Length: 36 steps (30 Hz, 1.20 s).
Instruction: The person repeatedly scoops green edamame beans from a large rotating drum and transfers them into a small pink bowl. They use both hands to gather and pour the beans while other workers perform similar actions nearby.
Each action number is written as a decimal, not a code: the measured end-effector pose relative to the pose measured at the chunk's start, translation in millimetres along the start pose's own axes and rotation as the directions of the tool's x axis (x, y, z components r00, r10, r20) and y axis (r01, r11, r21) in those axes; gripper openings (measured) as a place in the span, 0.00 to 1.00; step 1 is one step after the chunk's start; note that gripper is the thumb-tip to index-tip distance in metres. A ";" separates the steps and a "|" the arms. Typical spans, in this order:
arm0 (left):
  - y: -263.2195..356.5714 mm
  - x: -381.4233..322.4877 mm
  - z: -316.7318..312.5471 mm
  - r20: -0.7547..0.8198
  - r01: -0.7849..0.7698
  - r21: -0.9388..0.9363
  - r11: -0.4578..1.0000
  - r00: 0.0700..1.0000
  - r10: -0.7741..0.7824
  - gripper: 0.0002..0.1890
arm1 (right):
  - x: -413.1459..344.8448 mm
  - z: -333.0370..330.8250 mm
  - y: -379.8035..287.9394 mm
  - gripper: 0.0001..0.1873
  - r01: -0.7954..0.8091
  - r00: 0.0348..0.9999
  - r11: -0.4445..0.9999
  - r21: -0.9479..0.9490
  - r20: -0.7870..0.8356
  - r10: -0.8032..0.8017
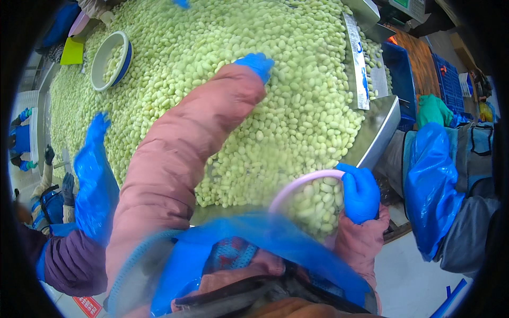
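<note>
My left hand (257, 66), in a blue glove, reaches far forward over a broad heap of pale green oval fruit (302, 91) that look like grapes. Its palm faces down against the fruit. What lies under the palm and fingers is hidden. Nearer my body, my right hand (360, 194), also blue-gloved, grips the right rim of a pink plastic bowl (304, 179). Fruit of the same kind (318, 202) fills the visible part of this bowl. My blurred blue apron covers its lower left side.
A white bowl (126, 41) holding fruit stands on the heap at the far left. A metal plate (358, 63) and a slanted metal edge (379, 131) bound the heap's right side. Co-workers' blue-covered sleeves (95, 187) (431, 187) flank me. Blue crates (449, 81) stand beyond.
</note>
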<state>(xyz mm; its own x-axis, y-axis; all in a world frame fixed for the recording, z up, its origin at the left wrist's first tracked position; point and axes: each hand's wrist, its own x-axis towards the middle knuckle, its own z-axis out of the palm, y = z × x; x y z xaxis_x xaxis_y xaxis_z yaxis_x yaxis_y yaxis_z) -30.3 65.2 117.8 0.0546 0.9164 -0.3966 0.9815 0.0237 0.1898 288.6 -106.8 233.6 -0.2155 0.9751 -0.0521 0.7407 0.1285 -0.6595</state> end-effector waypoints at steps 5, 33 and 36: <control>29.1 1.0 -1.5 0.101 0.143 -0.051 0.988 0.985 -0.138 0.19 | -4.1 -2.0 -1.1 0.08 -0.076 0.997 0.997 -0.034 0.031 0.077; 6.4 -232.3 166.2 0.413 0.167 -0.663 0.730 0.895 0.170 0.29 | -8.6 -3.9 1.9 0.09 -0.039 0.999 0.990 0.136 0.003 0.039; 5.2 -166.8 215.6 0.260 0.289 -0.891 -0.349 0.957 0.129 0.24 | -7.0 -4.8 -2.5 0.09 -0.025 1.000 0.999 -0.027 -0.002 0.025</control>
<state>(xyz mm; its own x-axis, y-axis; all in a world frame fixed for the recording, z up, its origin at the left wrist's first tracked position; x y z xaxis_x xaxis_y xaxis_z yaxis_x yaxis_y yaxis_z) 5.3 -173.7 -8.7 0.2261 0.7763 -0.5884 -0.4905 0.6126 0.6198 291.3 -113.0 239.2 -0.1958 0.9783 -0.0673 0.7629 0.1089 -0.6372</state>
